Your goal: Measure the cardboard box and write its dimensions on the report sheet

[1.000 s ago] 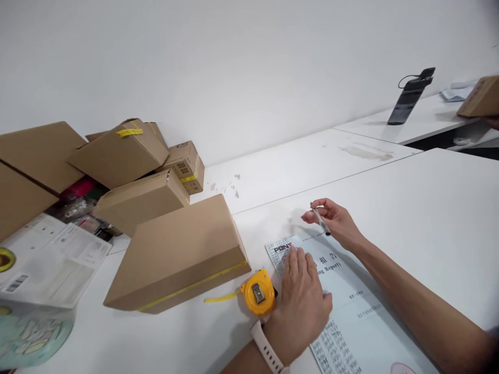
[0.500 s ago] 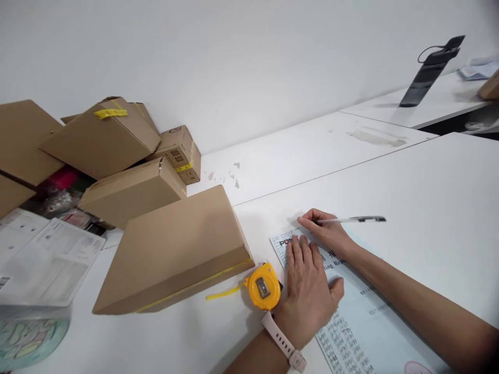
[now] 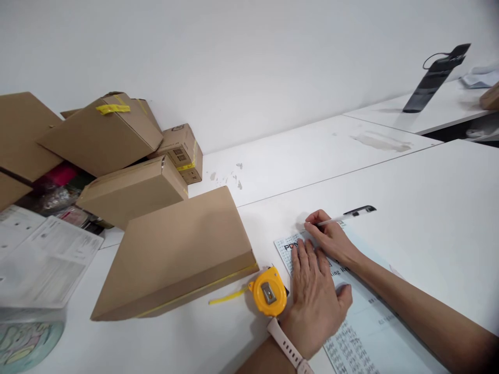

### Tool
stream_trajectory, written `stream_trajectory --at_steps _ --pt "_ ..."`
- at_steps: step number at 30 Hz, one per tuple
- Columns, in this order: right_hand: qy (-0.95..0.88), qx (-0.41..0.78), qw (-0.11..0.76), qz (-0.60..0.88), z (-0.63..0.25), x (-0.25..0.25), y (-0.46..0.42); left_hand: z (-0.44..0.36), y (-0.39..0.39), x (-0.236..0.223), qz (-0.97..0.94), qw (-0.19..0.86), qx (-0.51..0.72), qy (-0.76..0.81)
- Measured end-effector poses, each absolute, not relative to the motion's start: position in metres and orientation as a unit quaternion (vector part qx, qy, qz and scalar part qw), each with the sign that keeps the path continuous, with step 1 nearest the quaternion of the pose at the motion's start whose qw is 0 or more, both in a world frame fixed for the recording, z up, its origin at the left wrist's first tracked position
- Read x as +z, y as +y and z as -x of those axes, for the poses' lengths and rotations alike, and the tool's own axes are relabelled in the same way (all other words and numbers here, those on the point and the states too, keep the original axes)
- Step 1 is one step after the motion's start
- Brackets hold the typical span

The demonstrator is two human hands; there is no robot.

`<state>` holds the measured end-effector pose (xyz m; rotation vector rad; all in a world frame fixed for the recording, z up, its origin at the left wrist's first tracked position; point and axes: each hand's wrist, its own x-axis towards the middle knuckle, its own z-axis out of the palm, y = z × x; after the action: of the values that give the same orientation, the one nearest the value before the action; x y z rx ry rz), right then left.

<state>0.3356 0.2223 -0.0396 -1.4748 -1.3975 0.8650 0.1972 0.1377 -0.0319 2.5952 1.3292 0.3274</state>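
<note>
My left hand lies flat on a light blue printed report, fingers stretched toward its top edge. A pale watch strap circles that wrist. Between thumb and fingers, my right hand grips a pen with a clear barrel and black clip end; its tip is at the top edge of the report. Just left of my left hand sits a yellow tape measure, a short length of its blade drawn out to the left. Part of the report's print is hidden under both hands.
A flat cardboard box lies left of the tape measure. More boxes are stacked against the wall, beside papers and a round teal-patterned container. A dark bottle stands at the far right.
The pen has tilted, its rear end swinging up and a little left in my right hand. My left hand still presses on the report. The whole view has shifted slightly.
</note>
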Motion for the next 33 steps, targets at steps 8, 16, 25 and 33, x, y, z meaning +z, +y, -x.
stream_trajectory --at_steps 8,16,25,33 --pt "-0.582 0.305 0.432 0.618 -0.3341 -0.0406 0.2212 -0.1948 0.1357 -0.0259 -0.880 0.074 0.115 0.455" --pt "-0.611 0.274 0.403 0.624 -0.3311 -0.0363 0.2209 -0.1959 0.1367 -0.0289 -0.879 0.067 0.123 0.456" --pt "-0.611 0.274 0.402 0.625 -0.3331 -0.0398 0.2213 -0.1973 0.1362 -0.0322 -0.878 0.065 0.131 0.456" --pt "-0.617 0.281 0.395 0.620 -0.3336 -0.0422 0.2225 -0.1962 0.1366 -0.0293 -0.879 0.061 0.123 0.456"
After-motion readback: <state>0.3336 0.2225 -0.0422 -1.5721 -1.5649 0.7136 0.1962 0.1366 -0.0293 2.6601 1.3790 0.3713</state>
